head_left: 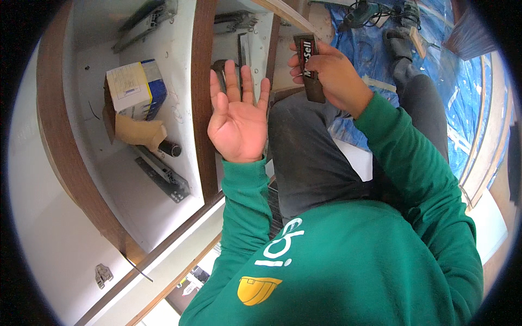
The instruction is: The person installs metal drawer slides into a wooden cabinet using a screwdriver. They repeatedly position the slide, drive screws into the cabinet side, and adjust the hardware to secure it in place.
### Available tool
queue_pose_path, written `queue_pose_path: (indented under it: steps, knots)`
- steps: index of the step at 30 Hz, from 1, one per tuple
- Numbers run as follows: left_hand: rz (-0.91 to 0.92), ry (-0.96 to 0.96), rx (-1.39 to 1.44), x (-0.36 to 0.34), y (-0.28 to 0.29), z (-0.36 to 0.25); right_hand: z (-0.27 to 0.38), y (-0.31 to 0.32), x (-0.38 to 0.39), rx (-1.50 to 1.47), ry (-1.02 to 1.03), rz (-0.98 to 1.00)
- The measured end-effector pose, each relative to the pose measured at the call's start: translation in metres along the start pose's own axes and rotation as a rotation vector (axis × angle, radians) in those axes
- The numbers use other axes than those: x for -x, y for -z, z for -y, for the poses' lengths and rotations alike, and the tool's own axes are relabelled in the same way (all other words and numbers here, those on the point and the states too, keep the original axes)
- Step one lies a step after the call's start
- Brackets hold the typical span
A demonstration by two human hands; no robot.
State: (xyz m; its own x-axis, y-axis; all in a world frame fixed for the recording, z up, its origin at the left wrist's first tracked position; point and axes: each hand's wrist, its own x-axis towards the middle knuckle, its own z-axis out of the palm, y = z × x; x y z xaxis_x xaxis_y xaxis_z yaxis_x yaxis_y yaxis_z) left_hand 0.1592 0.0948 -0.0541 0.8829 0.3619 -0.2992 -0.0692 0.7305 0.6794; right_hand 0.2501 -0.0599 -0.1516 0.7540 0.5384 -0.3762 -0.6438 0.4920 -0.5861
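We find bright, soft light on the left hand (239,130), which reads fairly sharp. Well left of it, the brown frame (50,108) curves with the fisheye distortion near the blackened rim; just right, the trousers (307,146) look dim, their detail faint.

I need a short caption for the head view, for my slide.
The right hand holds a dark rectangular object; the open left hand shows its palm near a cabinet.

Dark block (308,61) — the right hand (338,75) hides part.
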Motion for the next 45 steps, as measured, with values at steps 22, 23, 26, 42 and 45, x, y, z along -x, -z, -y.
queue_pose_path:
  steps: [22,23,26,42,45]
  knots:
    - [-0.080,-0.982,-1.683,0.023,-0.035,-0.071,-0.059,-0.061,0.002,0.046,-0.086,0.378]
    - [-0.096,-0.998,-1.696,0.023,-0.033,-0.079,-0.065,-0.070,0.004,0.107,-0.084,0.396]
    - [-0.097,-1.003,-1.880,0.029,-0.024,-0.095,-0.071,-0.097,0.009,-0.040,-0.081,0.472]
    - [0.029,-0.968,-2.359,0.028,-0.013,-0.087,-0.086,-0.127,0.006,-0.045,0.164,0.481]
    - [0.044,-0.964,-2.334,0.027,-0.013,-0.087,-0.089,-0.131,0.003,0.101,0.292,0.359]
